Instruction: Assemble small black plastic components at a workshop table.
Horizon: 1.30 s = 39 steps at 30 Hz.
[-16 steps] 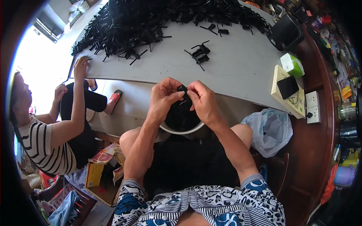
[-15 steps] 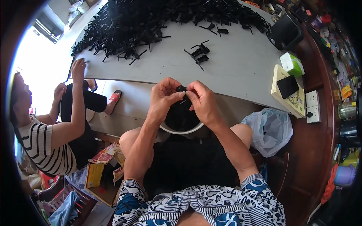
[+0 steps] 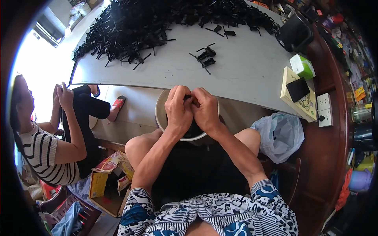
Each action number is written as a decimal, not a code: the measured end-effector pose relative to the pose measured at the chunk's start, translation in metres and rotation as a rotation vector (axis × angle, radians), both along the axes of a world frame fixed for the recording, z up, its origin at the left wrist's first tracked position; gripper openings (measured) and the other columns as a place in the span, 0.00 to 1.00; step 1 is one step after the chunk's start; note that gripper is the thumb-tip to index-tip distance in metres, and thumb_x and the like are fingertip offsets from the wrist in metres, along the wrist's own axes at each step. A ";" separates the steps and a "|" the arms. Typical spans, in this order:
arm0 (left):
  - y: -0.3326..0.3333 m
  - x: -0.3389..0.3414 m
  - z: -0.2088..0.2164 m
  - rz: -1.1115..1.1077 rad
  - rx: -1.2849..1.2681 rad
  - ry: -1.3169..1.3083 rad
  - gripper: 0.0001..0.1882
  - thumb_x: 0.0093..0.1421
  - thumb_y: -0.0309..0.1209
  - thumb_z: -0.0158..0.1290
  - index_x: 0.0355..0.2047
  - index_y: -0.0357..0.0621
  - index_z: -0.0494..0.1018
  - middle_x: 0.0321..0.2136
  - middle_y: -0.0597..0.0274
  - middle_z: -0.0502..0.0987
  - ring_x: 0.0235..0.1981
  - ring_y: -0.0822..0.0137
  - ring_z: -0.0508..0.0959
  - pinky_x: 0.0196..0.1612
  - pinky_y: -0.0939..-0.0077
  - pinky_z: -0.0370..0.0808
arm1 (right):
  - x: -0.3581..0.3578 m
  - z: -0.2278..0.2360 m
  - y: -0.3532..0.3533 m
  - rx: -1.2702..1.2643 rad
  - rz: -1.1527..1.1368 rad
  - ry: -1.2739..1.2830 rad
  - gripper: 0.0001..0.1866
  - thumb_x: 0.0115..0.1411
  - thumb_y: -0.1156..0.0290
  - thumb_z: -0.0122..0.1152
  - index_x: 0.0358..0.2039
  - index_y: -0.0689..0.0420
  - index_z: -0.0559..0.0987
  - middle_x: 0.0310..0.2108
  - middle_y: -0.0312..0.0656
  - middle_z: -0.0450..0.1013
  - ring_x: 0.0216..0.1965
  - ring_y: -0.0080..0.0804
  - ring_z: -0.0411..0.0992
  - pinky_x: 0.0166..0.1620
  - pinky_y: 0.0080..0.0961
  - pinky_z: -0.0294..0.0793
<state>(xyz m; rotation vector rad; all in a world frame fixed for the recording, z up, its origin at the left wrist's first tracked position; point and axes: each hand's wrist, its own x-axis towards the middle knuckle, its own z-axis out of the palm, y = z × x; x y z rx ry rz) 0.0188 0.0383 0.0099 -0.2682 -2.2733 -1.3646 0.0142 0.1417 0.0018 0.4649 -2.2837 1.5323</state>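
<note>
My left hand (image 3: pixel 178 111) and my right hand (image 3: pixel 205 109) meet above a pale round tub (image 3: pixel 160 114) between my knees. Both are closed, fingertips together on a small black plastic part (image 3: pixel 188 98). My fingers cover most of it, so its shape is hard to make out. Dark contents show inside the tub below my hands. On the grey table ahead lies a small cluster of black plastic parts (image 3: pixel 206 59) with thin stems. Behind it rises a large heap of similar black parts (image 3: pixel 130 33).
At the table's right stand a black jug (image 3: pixel 294 31), a tissue pack (image 3: pixel 302 66) and a book (image 3: pixel 311 103) with a black phone (image 3: pixel 298 90) on it. A plastic bag (image 3: pixel 280 137) hangs by my right knee. A co-worker (image 3: pixel 51 145) sits left, near an open carton (image 3: pixel 106 185).
My hands have rolled inward and drawn together, hiding more of the black part. The co-worker's raised hand has come down from the table edge to the other hand.
</note>
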 end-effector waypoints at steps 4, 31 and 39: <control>0.001 0.000 -0.001 0.029 0.063 0.043 0.10 0.42 0.11 0.50 0.26 0.35 0.67 0.23 0.57 0.72 0.26 0.64 0.74 0.32 0.76 0.71 | 0.002 0.004 -0.003 -0.012 -0.028 0.035 0.07 0.44 0.85 0.57 0.23 0.63 0.69 0.20 0.42 0.65 0.19 0.30 0.64 0.22 0.24 0.62; -0.049 -0.019 -0.005 -0.718 0.872 -0.784 0.10 0.45 0.20 0.61 0.28 0.40 0.72 0.22 0.70 0.73 0.23 0.77 0.72 0.29 0.87 0.67 | -0.019 0.003 0.033 -0.743 0.745 -0.838 0.06 0.52 0.77 0.61 0.30 0.63 0.74 0.22 0.36 0.71 0.20 0.20 0.70 0.23 0.21 0.77; -0.039 -0.010 0.010 -0.535 0.650 -0.823 0.06 0.59 0.29 0.48 0.26 0.43 0.67 0.19 0.69 0.70 0.20 0.77 0.70 0.23 0.86 0.65 | -0.013 0.012 0.020 -0.281 0.310 -0.446 0.10 0.47 0.80 0.63 0.27 0.60 0.69 0.18 0.30 0.66 0.19 0.14 0.62 0.22 0.13 0.64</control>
